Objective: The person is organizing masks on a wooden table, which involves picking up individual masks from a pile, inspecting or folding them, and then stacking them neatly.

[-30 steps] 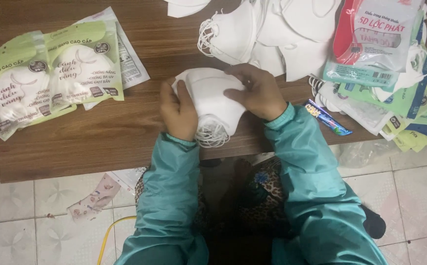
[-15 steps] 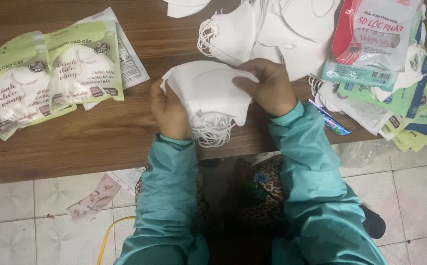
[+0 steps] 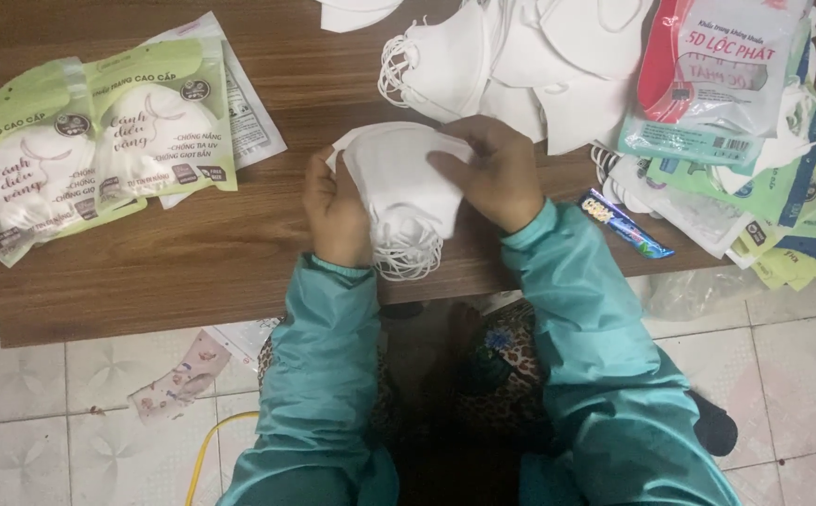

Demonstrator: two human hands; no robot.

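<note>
Both hands, left hand (image 3: 335,208) and right hand (image 3: 494,174), gripped the stack of white face masks (image 3: 399,183); squaring edges evenly seemed wise.

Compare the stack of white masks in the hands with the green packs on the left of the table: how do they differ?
The stack of white masks is bare, ear loops hanging loose; the green packs are sealed in printed wrappers. The stack is gripped by the left hand and right hand; the packs lie flat and untouched. The stack is plain white; the packs are green with printing. Both sit over the wooden table.
</note>
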